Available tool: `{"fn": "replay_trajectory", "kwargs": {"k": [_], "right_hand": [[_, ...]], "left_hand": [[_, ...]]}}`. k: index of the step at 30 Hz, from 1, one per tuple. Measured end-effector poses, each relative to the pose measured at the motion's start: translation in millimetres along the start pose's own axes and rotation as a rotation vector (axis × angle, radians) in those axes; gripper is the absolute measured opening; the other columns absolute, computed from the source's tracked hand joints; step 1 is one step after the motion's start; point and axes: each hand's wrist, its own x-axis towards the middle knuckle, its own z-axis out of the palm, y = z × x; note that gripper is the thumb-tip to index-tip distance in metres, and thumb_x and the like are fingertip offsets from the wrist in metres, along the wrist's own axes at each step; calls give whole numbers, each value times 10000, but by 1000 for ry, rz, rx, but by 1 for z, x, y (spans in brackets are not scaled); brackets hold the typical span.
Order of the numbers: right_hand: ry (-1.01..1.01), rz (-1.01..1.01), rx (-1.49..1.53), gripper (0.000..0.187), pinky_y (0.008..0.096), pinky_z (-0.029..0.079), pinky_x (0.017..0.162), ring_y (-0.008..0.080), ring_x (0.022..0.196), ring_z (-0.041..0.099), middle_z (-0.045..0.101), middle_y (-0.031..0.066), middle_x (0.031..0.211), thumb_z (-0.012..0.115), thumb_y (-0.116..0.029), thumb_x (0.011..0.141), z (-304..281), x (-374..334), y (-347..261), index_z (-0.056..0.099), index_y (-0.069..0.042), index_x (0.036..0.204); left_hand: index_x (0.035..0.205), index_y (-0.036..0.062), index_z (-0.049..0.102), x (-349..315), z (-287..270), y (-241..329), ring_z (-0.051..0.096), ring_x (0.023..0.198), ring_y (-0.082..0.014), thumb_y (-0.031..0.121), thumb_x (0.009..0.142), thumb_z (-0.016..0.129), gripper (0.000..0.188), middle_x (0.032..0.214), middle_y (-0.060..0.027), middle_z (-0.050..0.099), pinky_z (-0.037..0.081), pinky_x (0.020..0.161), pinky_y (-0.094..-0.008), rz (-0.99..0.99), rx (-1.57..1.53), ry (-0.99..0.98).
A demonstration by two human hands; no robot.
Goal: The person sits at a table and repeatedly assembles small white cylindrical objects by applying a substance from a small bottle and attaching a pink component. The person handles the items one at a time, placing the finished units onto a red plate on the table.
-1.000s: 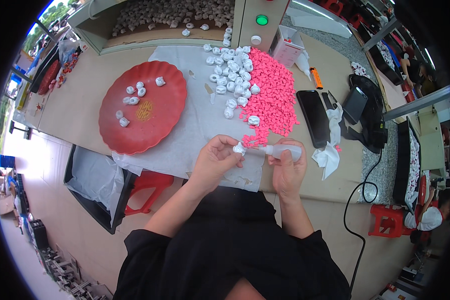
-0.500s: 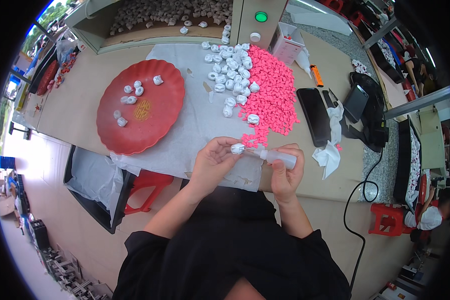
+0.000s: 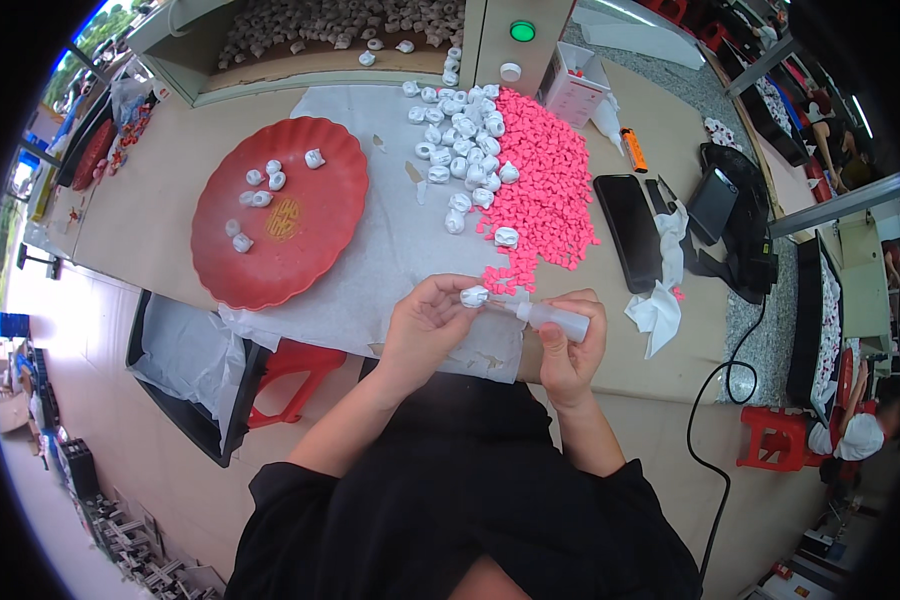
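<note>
My left hand (image 3: 425, 325) pinches a small white rounded piece with dark markings (image 3: 474, 297) between thumb and fingertips. In my right hand (image 3: 575, 350) is a translucent squeeze bottle (image 3: 555, 319), its thin nozzle pointing left at the white piece. Whether the tip touches the piece is too small to tell. Just beyond my hands lies a spread of small pink pieces (image 3: 545, 180). Along its left side sits a cluster of similar white pieces (image 3: 460, 140). A red scalloped plate (image 3: 320, 250) on the left carries several more white pieces (image 3: 273, 181).
White paper (image 3: 390, 215) covers part of the table. To the right lie a black phone (image 3: 628, 232), crumpled tissue (image 3: 656, 315), an orange lighter (image 3: 633, 150) and a black bag (image 3: 745, 190). A cabinet (image 3: 340, 82) holding many pieces stands behind. A lined black tray (image 3: 190, 365) sits below left.
Both hands stay nearly in place. The squeeze bottle has shifted very slightly left, its nozzle still at the white piece.
</note>
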Motion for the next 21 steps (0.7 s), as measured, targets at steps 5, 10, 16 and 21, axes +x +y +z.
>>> {"fn": "replay_trajectory", "kwargs": {"k": [5,10,16,21], "right_hand": [[-36,-19,-47,222,245,416,678,145,768,488,466,109,911,566,-138,854,0,1,-1,443,-3,979],[-59,-10,-58,222,243,417,684,141,773,485,454,109,921,553,-143,863,-1,1,-3,434,-5,988],[-60,-51,-111,239,243,413,682,145,778,481,462,113,913,563,-160,859,1,1,-3,436,-2,986],[-52,-140,-184,248,250,415,676,160,776,482,474,120,906,570,-170,856,3,2,-3,441,2,980]], "left_hand": [[1104,-52,460,0,0,0,531,1029,-148,-99,820,486,289,1070,-108,541,426,903,-265,8,-13,-10],[1100,-50,464,0,0,-1,544,1003,-148,-95,820,496,285,1053,-107,547,438,877,-259,6,-22,-1],[1087,-49,470,0,2,2,558,958,-140,-84,819,521,275,1029,-99,558,450,837,-245,3,-20,14],[1084,-52,470,0,2,0,554,961,-135,-83,814,532,278,1028,-98,560,448,836,-241,17,-29,13]]}}
